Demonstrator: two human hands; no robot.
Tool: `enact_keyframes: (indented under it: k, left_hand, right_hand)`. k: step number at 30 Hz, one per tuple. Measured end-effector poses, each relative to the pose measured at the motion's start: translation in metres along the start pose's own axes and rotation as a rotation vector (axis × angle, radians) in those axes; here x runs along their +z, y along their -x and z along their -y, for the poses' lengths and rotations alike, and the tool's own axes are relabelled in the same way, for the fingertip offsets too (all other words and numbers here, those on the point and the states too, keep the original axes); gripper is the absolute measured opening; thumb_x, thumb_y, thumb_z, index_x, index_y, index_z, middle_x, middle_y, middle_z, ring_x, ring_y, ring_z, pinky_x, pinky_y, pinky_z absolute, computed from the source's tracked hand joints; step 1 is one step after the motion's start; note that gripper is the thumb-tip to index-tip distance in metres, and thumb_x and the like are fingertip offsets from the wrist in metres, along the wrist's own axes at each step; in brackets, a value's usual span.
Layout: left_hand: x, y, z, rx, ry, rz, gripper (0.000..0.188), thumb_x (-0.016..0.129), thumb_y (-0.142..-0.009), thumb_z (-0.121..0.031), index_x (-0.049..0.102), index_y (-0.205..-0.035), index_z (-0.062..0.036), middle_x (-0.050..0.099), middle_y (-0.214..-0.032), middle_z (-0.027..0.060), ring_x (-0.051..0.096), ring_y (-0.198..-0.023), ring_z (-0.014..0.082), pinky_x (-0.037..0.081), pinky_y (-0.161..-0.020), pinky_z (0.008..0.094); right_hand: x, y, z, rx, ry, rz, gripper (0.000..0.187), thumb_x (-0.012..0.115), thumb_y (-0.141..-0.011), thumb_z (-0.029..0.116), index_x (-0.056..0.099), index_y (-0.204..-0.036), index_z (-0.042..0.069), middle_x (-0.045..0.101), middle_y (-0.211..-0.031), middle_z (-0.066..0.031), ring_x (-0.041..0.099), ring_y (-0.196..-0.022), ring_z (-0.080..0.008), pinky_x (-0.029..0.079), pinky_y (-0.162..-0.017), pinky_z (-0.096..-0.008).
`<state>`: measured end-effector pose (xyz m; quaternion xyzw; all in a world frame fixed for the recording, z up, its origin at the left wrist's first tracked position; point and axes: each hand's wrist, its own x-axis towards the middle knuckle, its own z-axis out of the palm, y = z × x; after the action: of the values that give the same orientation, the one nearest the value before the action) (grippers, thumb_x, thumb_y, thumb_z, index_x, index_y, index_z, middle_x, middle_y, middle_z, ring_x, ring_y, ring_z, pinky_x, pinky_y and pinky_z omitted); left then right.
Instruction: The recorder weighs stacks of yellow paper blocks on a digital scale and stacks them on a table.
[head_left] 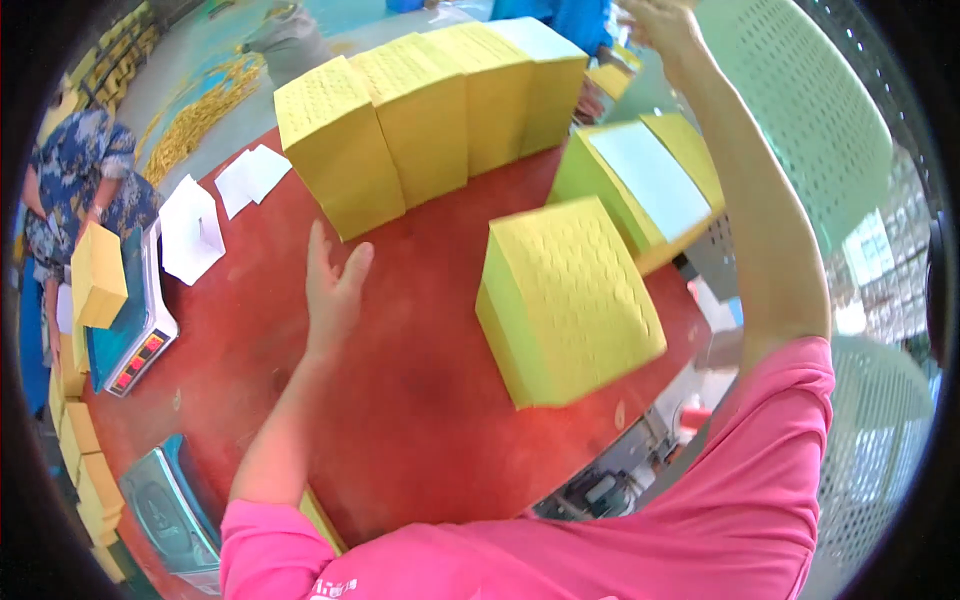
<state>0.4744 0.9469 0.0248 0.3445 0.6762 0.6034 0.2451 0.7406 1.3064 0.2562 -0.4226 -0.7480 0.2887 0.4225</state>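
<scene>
My left hand (338, 295) is held over the red table (400, 300), fingers apart and nothing in it. Nearest to it stands the first of several tall blocks of stacked yellow sheets (345, 165), lined up side by side along the far edge. My right arm is raised at the right, and my right hand (662, 20) reaches the top edge of the picture; its fingers are partly cut off and blurred. A separate yellow stack (570, 300) with a dimpled top stands right of the middle. Behind it, another yellow stack carries a white sheet (655, 175).
A scale (145, 335) bearing a yellow block (98, 275) sits at the left edge, beside loose white sheets (192, 230). Near it is a person in a dark floral top (75, 190). A second teal device (175, 510) lies lower left. Green perforated chairs (800, 110) stand at the right.
</scene>
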Motion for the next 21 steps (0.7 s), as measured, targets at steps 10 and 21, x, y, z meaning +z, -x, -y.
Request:
enact_keyframes:
  k: [10, 21]
  left_hand:
    - [0.031, 0.130, -0.177, 1.162, -0.519, 0.499, 0.073, 0.077, -0.077, -0.026, 0.046, -0.139, -0.0069, 0.032, -0.153, 0.0148, 0.029, -0.142, 0.0367, 0.026, -0.115, 0.0485]
    - [0.071, 0.149, -0.128, 1.103, -0.795, 0.513, 0.089, 0.081, -0.072, -0.022, 0.035, -0.146, -0.0069, 0.038, -0.148, 0.0178, 0.036, -0.138, 0.0350, 0.031, -0.112, 0.0485]
  right_hand:
    - [0.003, 0.282, 0.064, -0.234, -0.439, -0.761, 0.017, 0.056, -0.092, 0.009, 0.061, -0.105, 0.000, 0.056, -0.096, -0.0046, 0.054, -0.077, -0.0140, 0.046, -0.068, -0.0280]
    - [0.110, 0.520, -0.029, 0.406, -0.409, -0.376, 0.024, 0.069, -0.085, 0.010, 0.052, -0.099, 0.000, 0.062, -0.086, -0.0086, 0.061, -0.070, -0.0149, 0.051, -0.065, -0.0294]
